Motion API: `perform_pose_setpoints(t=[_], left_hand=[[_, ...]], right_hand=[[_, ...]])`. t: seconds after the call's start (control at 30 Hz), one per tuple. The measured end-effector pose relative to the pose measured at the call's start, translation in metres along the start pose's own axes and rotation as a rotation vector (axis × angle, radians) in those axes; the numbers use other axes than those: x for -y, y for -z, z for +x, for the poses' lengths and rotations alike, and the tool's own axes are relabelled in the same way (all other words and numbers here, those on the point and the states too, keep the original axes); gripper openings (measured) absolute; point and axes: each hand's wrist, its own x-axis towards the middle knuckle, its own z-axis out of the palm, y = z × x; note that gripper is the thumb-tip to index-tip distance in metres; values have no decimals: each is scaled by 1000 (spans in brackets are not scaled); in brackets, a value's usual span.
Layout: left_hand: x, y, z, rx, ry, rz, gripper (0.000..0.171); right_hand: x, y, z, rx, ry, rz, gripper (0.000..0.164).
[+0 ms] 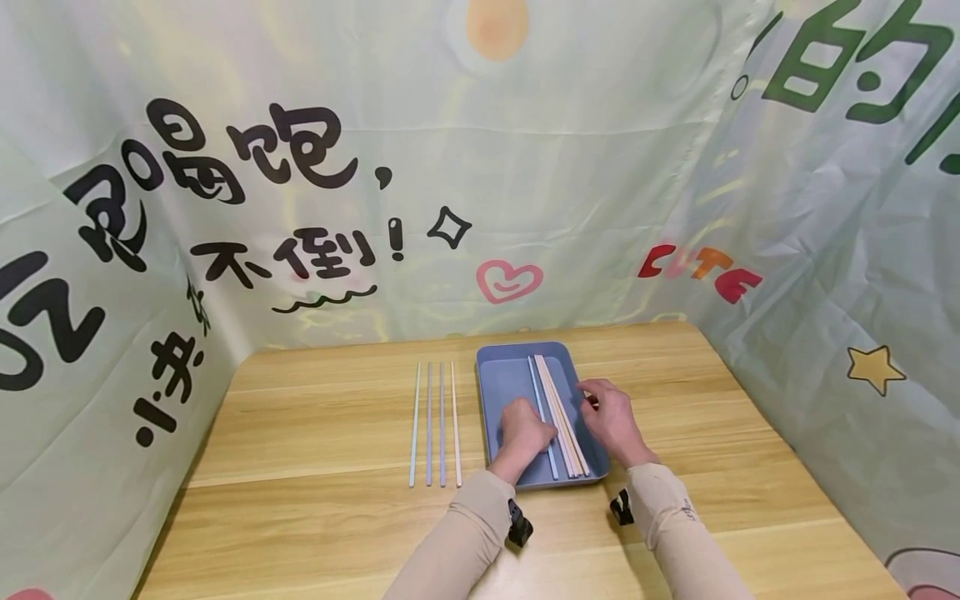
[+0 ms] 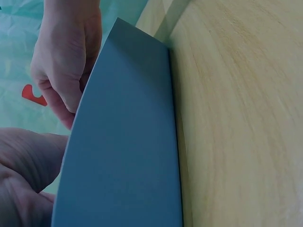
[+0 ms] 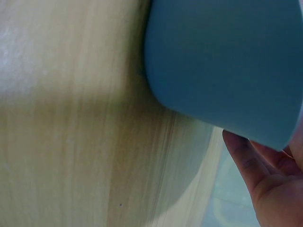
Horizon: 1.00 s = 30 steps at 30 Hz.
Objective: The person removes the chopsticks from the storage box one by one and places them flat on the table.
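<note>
In the head view a blue-grey tray (image 1: pixel 517 367) holds a bundle of pink and cream chopsticks (image 1: pixel 557 400), with a light blue chopstick (image 1: pixel 553 461) just to their left. My left hand (image 1: pixel 525 429) is inside the tray with its fingers curled at the middle of the light blue chopstick, partly covering it; its fingertips are hidden. My right hand (image 1: pixel 615 421) is at the tray's right rim, its fingers loosely bent. In the right wrist view the tray's outer wall (image 3: pixel 222 66) hides part of the right fingers (image 3: pixel 246 158).
To the left of the tray, several chopsticks (image 1: pixel 429 425) in mint, blue, lavender and pale pink lie side by side on the wooden table (image 1: pixel 315 433). Printed cloth (image 1: pixel 420 167) hangs around the table's back and sides. Each wrist carries a small black camera (image 1: pixel 518 523).
</note>
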Motion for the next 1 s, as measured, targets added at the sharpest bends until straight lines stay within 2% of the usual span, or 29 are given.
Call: perform_pose_setpoints(t=[0.2, 0.43, 0.73, 0.87, 1.0], left_hand=[[1, 3, 0, 21, 49, -39, 42], [-4, 11, -2, 21, 99, -156, 19], [-11, 29, -4, 68, 126, -330, 33], [-9, 41, -8, 80, 128, -386, 36], [-3, 54, -9, 63, 111, -405, 36]], right_hand=[[0, -1, 0, 1, -6, -4, 33], [0, 1, 0, 15, -21, -5, 34], [0, 1, 0, -15, 25, -4, 33], [1, 1, 0, -9, 25, -9, 33], [3, 2, -1, 7, 11, -8, 33]])
